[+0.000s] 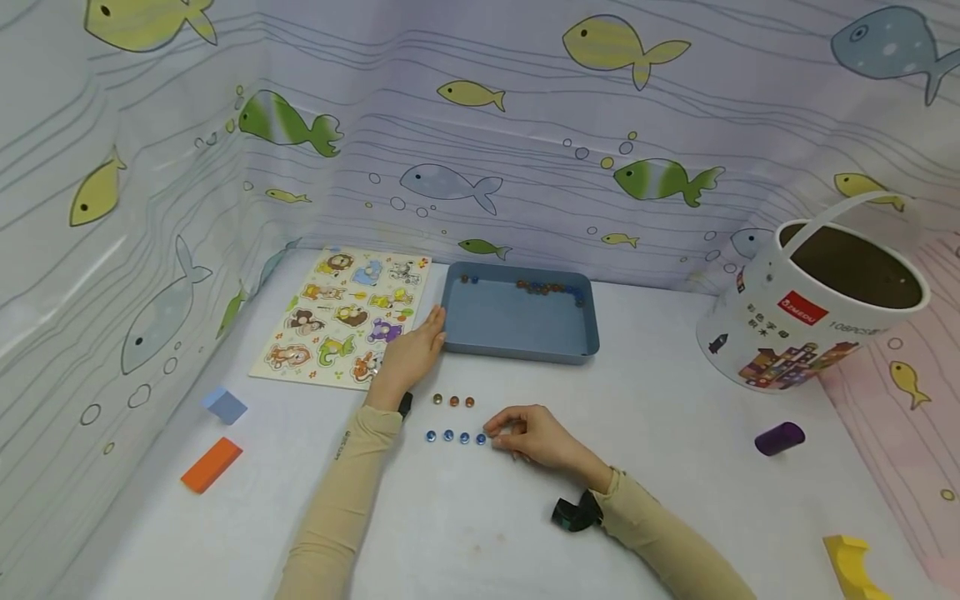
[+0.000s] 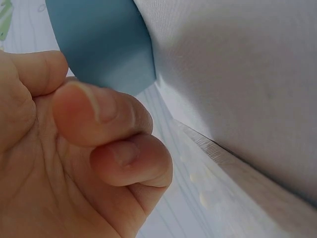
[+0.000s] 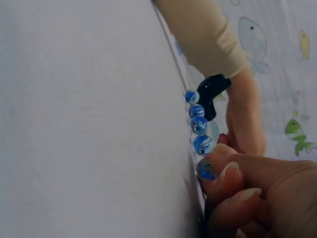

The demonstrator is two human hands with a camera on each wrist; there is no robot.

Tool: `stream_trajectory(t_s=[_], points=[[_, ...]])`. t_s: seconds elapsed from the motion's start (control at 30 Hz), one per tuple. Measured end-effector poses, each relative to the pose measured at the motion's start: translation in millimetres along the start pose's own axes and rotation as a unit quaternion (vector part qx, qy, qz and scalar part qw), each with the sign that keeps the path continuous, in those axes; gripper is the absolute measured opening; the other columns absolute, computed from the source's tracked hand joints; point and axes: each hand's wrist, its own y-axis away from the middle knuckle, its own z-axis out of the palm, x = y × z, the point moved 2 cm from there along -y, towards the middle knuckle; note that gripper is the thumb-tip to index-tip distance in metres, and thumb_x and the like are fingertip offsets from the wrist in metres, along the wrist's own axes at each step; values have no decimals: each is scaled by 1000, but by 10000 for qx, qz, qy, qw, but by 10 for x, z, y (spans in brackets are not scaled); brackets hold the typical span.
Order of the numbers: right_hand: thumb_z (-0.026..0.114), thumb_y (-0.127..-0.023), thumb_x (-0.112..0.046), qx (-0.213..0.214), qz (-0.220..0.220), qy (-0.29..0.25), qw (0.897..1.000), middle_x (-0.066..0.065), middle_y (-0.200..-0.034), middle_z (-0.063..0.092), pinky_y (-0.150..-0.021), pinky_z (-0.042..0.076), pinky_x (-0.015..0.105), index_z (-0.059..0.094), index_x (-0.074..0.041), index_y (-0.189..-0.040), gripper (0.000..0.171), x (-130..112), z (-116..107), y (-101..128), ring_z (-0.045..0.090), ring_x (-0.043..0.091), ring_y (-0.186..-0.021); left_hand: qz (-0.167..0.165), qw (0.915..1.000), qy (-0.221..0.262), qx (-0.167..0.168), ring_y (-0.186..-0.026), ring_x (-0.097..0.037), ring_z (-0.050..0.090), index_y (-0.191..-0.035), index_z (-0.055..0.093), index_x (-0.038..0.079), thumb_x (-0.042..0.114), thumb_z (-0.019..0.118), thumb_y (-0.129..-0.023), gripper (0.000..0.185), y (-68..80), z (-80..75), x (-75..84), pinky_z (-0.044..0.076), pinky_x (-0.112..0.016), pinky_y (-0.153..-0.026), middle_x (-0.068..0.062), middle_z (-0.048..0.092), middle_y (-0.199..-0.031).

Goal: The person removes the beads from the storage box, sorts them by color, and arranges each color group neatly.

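On the white tabletop, my right hand (image 1: 536,435) pinches a blue glass marble (image 3: 207,169) between thumb and fingertips at the right end of a row of several blue marbles (image 1: 448,435). In the head view the fingers hide that marble. Behind this row lie three amber-brown marbles (image 1: 453,402). My left hand (image 1: 414,350) touches the left side of a blue-grey tray (image 1: 517,357), its fingers lying along the wall. The left wrist view shows its fingers (image 2: 106,111) loosely bent beside the tray's corner. Inside the tray, brown and blue marbles (image 1: 551,288) gather at the back right.
An animal puzzle board (image 1: 348,317) lies left of the tray. A light-blue block (image 1: 224,406) and an orange block (image 1: 212,465) lie at the left. On the right are a white bucket (image 1: 795,317), a purple cylinder (image 1: 780,438) and a yellow block (image 1: 853,567).
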Motion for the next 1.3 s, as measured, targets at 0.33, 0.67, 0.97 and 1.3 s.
stream_trajectory(t_s=[0.33, 0.67, 0.97, 1.3], points=[[66, -92, -17, -95, -19, -198, 9998, 9, -86, 70, -43, 35, 19, 70, -10, -113, 23, -38, -151, -48, 41, 6, -47, -24, 10000, -80, 18, -116, -38, 61, -154, 24, 10, 30, 33, -106, 53, -10, 7, -13, 56, -45, -83, -4, 22, -161], [61, -97, -21, 712, -293, -72, 9970, 19, -122, 66, -67, 52, 40, 64, -3, -124, 33, -236, -739, -236, 56, 43, -80, -17, 10000, -41, -57, -118, -39, 59, -154, 23, 10, 30, 33, -107, 53, -11, -9, 12, 54, -47, -88, -5, 21, -161], [53, -101, -22, 640, -542, 13, 9965, 20, -127, 64, -76, 46, 51, 60, -1, -130, 36, -494, -1168, -765, 47, 48, -86, -45, 10000, 11, -8, -120, -38, 58, -154, 24, 9, 29, 33, -107, 52, 3, -2, 10, 54, -48, -90, -6, 22, -161], [50, -102, -30, 886, -544, -265, 9942, 17, -133, 61, -94, 43, 61, 59, -9, -132, 38, -539, -1222, -1459, 50, 48, -107, -82, 10000, 23, -13, -128, -36, 52, -154, 24, 11, 29, 36, -106, 53, -9, 1, 18, 50, -48, -99, -4, 22, -161]])
